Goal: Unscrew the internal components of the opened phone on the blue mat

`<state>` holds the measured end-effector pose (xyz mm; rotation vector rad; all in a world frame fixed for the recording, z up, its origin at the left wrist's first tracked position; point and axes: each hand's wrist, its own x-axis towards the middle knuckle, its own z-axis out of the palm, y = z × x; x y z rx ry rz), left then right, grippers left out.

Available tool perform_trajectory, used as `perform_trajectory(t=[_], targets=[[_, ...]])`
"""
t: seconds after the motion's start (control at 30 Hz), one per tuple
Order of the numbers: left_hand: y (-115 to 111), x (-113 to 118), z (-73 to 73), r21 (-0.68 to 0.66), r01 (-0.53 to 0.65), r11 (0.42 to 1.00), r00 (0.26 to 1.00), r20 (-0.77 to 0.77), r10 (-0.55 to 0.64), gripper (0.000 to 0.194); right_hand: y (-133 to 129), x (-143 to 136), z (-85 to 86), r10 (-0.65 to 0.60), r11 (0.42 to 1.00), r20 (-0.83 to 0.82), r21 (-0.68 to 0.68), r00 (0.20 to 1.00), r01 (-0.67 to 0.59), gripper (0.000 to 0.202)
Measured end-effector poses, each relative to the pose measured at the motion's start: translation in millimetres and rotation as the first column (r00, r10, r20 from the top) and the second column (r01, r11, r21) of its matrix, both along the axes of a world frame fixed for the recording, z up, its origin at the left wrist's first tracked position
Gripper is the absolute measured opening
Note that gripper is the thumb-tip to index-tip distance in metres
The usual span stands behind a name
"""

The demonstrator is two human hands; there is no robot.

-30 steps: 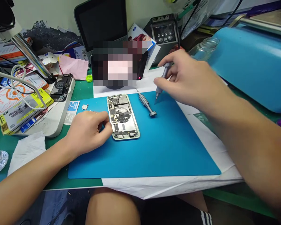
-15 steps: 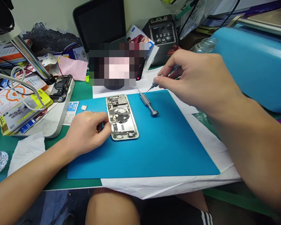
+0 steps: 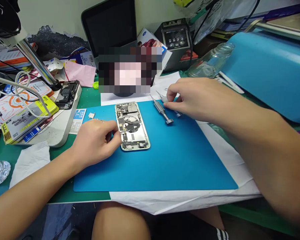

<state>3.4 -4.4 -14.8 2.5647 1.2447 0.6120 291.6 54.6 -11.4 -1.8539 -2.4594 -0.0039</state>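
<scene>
— Where the bench carries the blue mat, what lies on it?
— An opened phone, innards up, near the mat's far left.
— And the left hand?
— Curled, its grip pressed against the phone's left edge.
— The right hand?
— Low over the mat's far edge, its grip pinching a slim grey screwdriver, just beside a second screwdriver lying loose

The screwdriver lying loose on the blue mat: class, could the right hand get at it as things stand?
Probably yes. The right hand, gripping another screwdriver, lies right beside the loose screwdriver on the mat; nothing lies between them.
</scene>
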Motion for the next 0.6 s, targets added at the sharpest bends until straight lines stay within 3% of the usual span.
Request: perform_trajectory(t=[0.1,0.3,0.47,0.6], targets=[[0,1,-0.1,0.011,0.002,1.000,1.000,-0.001,-0.002,0.026,0,-3,2.1,0.032,0.999,-0.019,-0.024,0.999,-0.032,0.013],[1,1,-0.5,0.005,0.001,1.000,1.000,-0.012,-0.001,0.025,-7,-13,0.6,0.069,0.998,-0.103,-0.003,0.992,-0.070,0.043],[1,1,0.9,-0.002,0.001,1.000,1.000,-0.019,-0.001,0.025,-15,-23,-9.2,0.060,0.998,-0.125,-0.001,0.990,-0.061,0.033],[1,1,1.3,-0.006,0.003,1.000,1.000,-0.026,-0.003,0.024,-17,-28,-4.8,0.049,0.999,-0.161,0.017,0.986,-0.047,0.032]])
